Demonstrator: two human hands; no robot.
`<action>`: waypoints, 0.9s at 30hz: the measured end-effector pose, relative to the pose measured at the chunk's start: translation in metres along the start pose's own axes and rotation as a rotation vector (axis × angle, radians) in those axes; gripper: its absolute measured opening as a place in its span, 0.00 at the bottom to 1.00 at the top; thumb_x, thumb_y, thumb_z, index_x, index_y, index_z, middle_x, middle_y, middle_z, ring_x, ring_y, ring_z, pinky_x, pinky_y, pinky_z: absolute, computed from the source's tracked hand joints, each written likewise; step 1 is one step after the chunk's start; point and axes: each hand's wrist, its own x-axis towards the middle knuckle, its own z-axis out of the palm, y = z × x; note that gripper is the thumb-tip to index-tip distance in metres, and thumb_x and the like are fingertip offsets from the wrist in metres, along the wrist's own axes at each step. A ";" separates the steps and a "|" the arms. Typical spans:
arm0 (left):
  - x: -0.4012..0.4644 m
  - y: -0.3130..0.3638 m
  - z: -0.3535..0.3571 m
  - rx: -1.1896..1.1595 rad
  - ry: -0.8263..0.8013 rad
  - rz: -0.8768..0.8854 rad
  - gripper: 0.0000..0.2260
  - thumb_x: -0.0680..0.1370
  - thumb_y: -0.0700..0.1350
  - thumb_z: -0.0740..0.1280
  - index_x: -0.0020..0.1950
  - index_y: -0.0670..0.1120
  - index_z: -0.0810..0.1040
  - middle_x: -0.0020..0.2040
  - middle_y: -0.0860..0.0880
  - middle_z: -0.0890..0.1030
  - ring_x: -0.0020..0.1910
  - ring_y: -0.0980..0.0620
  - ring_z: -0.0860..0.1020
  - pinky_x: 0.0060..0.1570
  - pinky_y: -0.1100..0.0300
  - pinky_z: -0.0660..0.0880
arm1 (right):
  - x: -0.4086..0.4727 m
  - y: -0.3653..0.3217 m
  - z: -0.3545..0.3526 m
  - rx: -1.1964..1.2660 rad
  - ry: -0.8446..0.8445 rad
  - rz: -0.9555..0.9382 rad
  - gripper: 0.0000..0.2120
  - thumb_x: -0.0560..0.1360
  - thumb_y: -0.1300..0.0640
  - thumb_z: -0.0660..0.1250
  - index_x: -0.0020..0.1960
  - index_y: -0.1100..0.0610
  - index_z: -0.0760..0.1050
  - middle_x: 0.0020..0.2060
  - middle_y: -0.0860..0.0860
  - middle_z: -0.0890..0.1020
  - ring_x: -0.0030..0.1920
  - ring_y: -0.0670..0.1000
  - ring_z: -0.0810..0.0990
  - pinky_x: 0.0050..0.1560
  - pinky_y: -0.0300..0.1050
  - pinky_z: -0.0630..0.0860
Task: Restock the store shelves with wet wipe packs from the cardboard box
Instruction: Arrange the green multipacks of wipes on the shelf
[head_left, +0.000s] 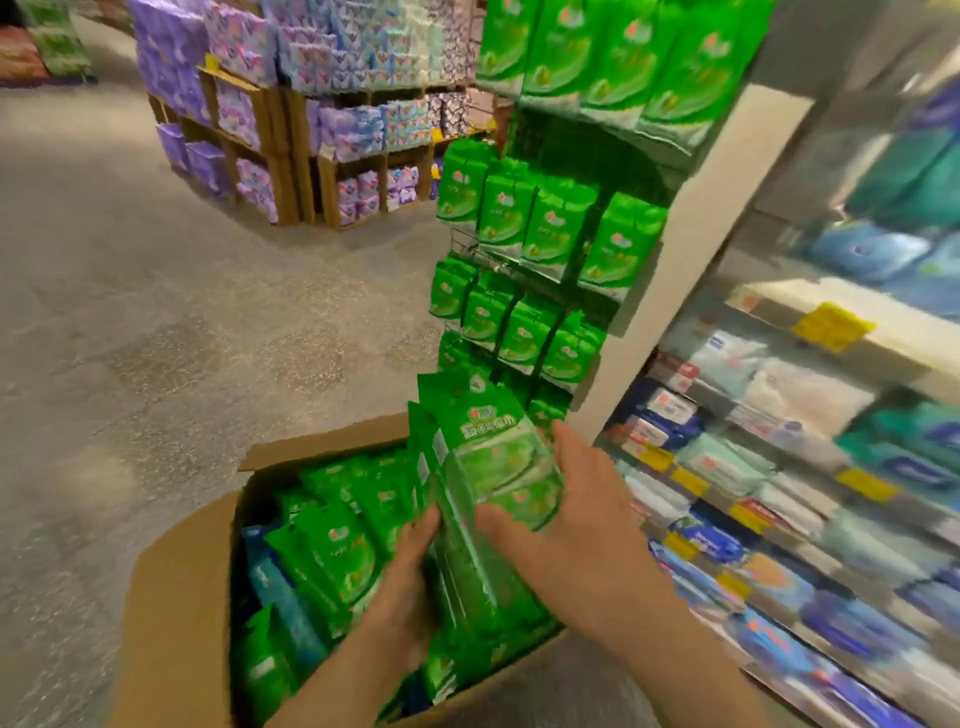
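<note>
Restock mid-way by my estimate: my left hand (410, 587) and right hand (582, 514) both grip a stack of green wet wipe packs (483, 467) above the cardboard box (182, 597), still well filled, while the hanging rack (540, 291) looks mostly stocked.

Two hands, the left hand (410, 582) and the right hand (576, 514), hold one stack of green packs (488, 467) between them (how many packs is too blurred to count). One cardboard box (182, 597) sits below the hands, its loose green packs uncountable. Above the hands, one hanging rack (545, 260) shows three clear rows of four green packs each.
</note>
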 end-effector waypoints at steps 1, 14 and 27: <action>-0.003 -0.004 0.017 0.020 -0.034 -0.031 0.33 0.71 0.63 0.72 0.69 0.44 0.77 0.62 0.39 0.83 0.56 0.41 0.85 0.46 0.48 0.83 | -0.002 0.011 -0.015 0.062 -0.008 0.041 0.44 0.74 0.34 0.69 0.80 0.40 0.49 0.71 0.39 0.61 0.75 0.45 0.59 0.76 0.46 0.61; -0.004 -0.131 0.202 0.095 -0.317 -0.270 0.31 0.76 0.66 0.66 0.70 0.46 0.79 0.70 0.36 0.76 0.69 0.33 0.75 0.74 0.33 0.63 | -0.072 0.192 -0.150 0.824 -0.065 0.387 0.24 0.67 0.46 0.77 0.61 0.53 0.81 0.51 0.52 0.88 0.52 0.54 0.87 0.59 0.53 0.81; -0.001 -0.235 0.364 0.324 -0.342 -0.239 0.38 0.66 0.61 0.77 0.72 0.47 0.76 0.64 0.36 0.82 0.60 0.33 0.82 0.57 0.37 0.79 | -0.123 0.315 -0.266 0.810 0.148 0.333 0.26 0.66 0.35 0.77 0.59 0.45 0.81 0.52 0.46 0.88 0.53 0.49 0.87 0.62 0.57 0.80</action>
